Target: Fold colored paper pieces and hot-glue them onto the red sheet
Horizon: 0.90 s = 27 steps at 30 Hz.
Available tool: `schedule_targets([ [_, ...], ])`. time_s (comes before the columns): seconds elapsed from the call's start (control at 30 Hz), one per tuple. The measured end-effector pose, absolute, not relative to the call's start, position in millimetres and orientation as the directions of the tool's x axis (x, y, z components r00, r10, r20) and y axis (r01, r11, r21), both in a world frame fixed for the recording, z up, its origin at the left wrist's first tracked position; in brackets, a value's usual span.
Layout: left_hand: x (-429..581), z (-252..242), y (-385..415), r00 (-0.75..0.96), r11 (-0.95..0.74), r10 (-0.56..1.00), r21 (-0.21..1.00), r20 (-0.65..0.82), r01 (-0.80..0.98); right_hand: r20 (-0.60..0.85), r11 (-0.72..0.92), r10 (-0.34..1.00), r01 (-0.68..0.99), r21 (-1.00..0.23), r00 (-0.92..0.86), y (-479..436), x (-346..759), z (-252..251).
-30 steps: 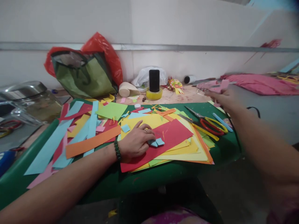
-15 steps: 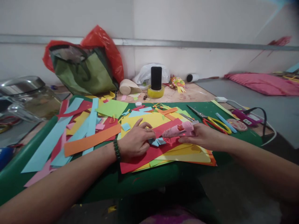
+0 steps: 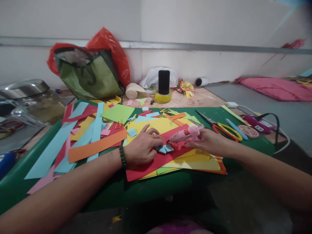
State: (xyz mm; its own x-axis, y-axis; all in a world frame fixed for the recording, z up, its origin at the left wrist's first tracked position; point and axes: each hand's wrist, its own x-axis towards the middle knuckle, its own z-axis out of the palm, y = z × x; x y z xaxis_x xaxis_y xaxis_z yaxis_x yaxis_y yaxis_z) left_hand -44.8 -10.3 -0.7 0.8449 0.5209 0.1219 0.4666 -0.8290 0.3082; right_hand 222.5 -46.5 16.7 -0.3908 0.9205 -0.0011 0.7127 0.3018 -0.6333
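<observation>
In the head view, my right hand [image 3: 211, 142] is wrapped round a pink glue gun [image 3: 184, 135], its nozzle pointing left and down. The tip is just above a small folded piece of light blue paper [image 3: 166, 149]. My left hand [image 3: 145, 145], with a beaded bracelet at the wrist, pinches the left end of this blue paper. Its index finger is raised a little. Beneath both hands lies a sheet of red paper [image 3: 143, 169], on top of a pile of yellow, green and orange sheets.
Scissors [image 3: 218, 126], a blue stick [image 3: 236, 129] and a round dish [image 3: 248, 131] lie to the right. Strips of coloured paper [image 3: 97, 146] cover the left. Behind stand a phone [image 3: 163, 82] against yellow tape [image 3: 163, 97], a green bag [image 3: 91, 78] and a glass jar [image 3: 41, 104].
The glue gun's nozzle has moved slightly left and down, closer to the blue paper. My left hand has stayed in place. The whole view has shifted a little.
</observation>
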Motion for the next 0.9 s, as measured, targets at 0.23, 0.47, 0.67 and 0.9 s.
schedule_targets([
  [0.23, -45, 0, -10, 0.849, -0.832, 0.516, 0.302, 0.116, 0.465, -0.088, 0.255, 0.921, 0.756, -0.604, -0.380, -45, 223, 18],
  [0.47, -44, 2, -11, 0.854, -0.835, 0.510, 0.296, 0.103, 0.463, -0.117, 0.176, 0.945, 0.776, -0.606, -0.306, -41, 224, 16],
  [0.67, -45, 2, -12, 0.854, -0.836, 0.510, 0.294, 0.101, 0.464, 0.077, 0.282, 0.938, 0.620, -0.732, -0.337, -37, 223, 20],
  [0.9, -47, 1, -11, 0.854, -0.835, 0.507, 0.310, 0.114, 0.454, 0.340, 0.129, 0.922, 0.682, -0.720, 0.184, -26, 270, 38],
])
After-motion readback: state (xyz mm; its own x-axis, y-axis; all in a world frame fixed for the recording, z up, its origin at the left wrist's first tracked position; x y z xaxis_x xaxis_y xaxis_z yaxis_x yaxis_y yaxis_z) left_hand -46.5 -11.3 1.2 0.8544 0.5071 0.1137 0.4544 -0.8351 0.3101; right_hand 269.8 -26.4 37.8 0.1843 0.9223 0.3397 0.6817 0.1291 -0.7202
